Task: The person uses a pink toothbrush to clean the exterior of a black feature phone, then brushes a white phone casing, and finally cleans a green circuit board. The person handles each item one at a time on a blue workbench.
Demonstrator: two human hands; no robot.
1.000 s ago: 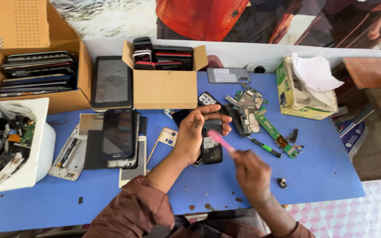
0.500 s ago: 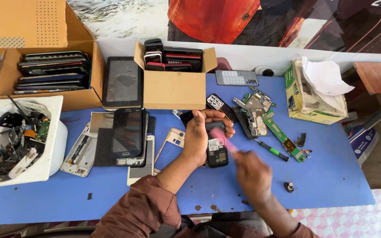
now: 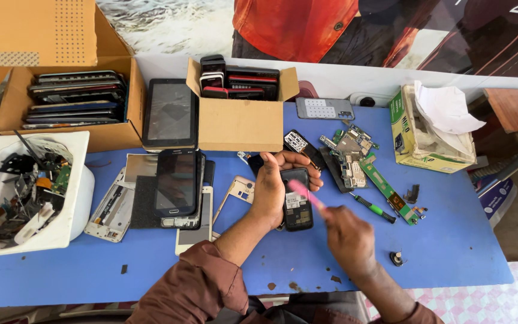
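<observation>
My left hand (image 3: 274,183) grips a small black phone (image 3: 297,201) with its back cover off, held over the blue table (image 3: 457,240). My right hand (image 3: 349,237) holds a thin pink tool (image 3: 306,194) whose tip rests against the phone's open back. The right hand is blurred by motion. Both brown sleeves come in from the bottom edge.
A cardboard box of phones (image 3: 241,117) stands just behind my hands, a second box of tablets (image 3: 76,102) at the back left. A white tub of parts (image 3: 28,192), stacked phones (image 3: 178,183), circuit boards (image 3: 352,159), a green screwdriver (image 3: 374,209) and a tissue box (image 3: 430,129) surround them.
The view has shifted slightly, so the table sits lower and further right in frame. My hands stay on the phone, the pink tool working against its back.
</observation>
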